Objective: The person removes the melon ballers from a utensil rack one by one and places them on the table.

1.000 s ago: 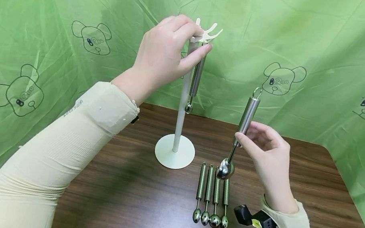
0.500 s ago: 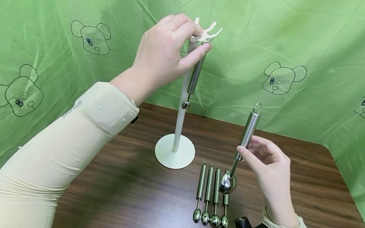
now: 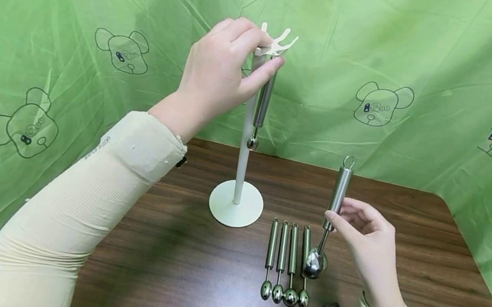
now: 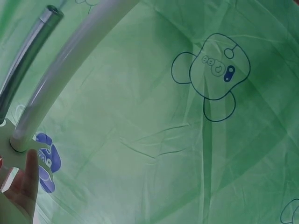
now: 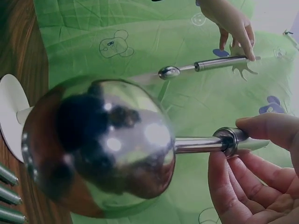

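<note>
My left hand (image 3: 221, 67) grips the hooked top of a white stand (image 3: 241, 166), thumb in front and fingers over the hooks. A small steel melon baller (image 3: 263, 104) hangs from one hook, bowl down, beside the pole; its handle (image 4: 29, 58) shows in the left wrist view. Between thumb and fingertips my right hand (image 3: 365, 246) pinches the lower handle of a larger steel scoop (image 3: 339, 192), its hanging loop uppermost. The rounded bowl (image 5: 100, 144) of that scoop fills much of the right wrist view. In the head view it overlaps the rightmost tool in the row.
Several smaller steel melon ballers (image 3: 282, 256) lie side by side on the dark wooden table (image 3: 172, 294), handles away from me. The stand's round white base (image 3: 221, 209) is behind them to the left. A green curtain (image 3: 329, 20) encloses the table.
My right hand has lowered the scoop and drawn it right and nearer. The hanging melon baller has swung slightly. My left hand stays on the stand's top.
</note>
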Motion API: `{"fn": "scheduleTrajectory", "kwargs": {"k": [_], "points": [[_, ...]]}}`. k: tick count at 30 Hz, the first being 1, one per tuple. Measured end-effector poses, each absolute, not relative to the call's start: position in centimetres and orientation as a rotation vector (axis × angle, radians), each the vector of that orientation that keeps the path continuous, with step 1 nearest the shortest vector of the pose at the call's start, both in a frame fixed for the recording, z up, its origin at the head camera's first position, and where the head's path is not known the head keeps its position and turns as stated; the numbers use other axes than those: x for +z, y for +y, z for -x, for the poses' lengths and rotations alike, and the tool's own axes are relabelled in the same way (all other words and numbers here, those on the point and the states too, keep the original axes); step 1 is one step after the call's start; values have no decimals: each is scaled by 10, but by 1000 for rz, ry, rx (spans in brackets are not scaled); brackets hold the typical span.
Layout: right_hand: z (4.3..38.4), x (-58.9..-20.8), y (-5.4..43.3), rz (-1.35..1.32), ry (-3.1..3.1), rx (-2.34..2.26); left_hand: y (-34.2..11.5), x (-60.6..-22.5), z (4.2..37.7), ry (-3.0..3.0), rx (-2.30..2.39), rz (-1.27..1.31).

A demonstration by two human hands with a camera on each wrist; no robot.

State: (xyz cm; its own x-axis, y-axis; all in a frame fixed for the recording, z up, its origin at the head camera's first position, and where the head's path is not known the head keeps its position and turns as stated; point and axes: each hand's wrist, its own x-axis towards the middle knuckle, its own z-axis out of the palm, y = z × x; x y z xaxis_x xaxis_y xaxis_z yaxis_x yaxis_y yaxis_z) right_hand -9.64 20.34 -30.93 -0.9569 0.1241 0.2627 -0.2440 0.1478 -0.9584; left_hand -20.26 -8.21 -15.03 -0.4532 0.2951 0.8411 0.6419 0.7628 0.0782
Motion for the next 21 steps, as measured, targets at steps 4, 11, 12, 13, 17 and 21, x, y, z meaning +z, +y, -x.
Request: {"fn": "scheduleTrajectory", "kwargs": {"k": [4, 11, 12, 13, 17, 21], "points": [[97, -314, 210, -107, -2207, 1826, -81, -150, 202, -2072, -496, 689], [97, -325, 223, -105, -2281, 1805, -82, -150, 203, -2060, -492, 695], [97, -327, 225, -94, -2285, 1812, -82, -150, 203, -2059, -491, 696], [97, -329, 226, -80, -2297, 1809, -82, -150, 202, -2056, -492, 698], [97, -336, 230, -31, -2353, 1800, -82, -150, 202, -2060, -496, 691], [97, -343, 235, 6, -2436, 1732, -81, -149, 201, -2072, -504, 681]]}}
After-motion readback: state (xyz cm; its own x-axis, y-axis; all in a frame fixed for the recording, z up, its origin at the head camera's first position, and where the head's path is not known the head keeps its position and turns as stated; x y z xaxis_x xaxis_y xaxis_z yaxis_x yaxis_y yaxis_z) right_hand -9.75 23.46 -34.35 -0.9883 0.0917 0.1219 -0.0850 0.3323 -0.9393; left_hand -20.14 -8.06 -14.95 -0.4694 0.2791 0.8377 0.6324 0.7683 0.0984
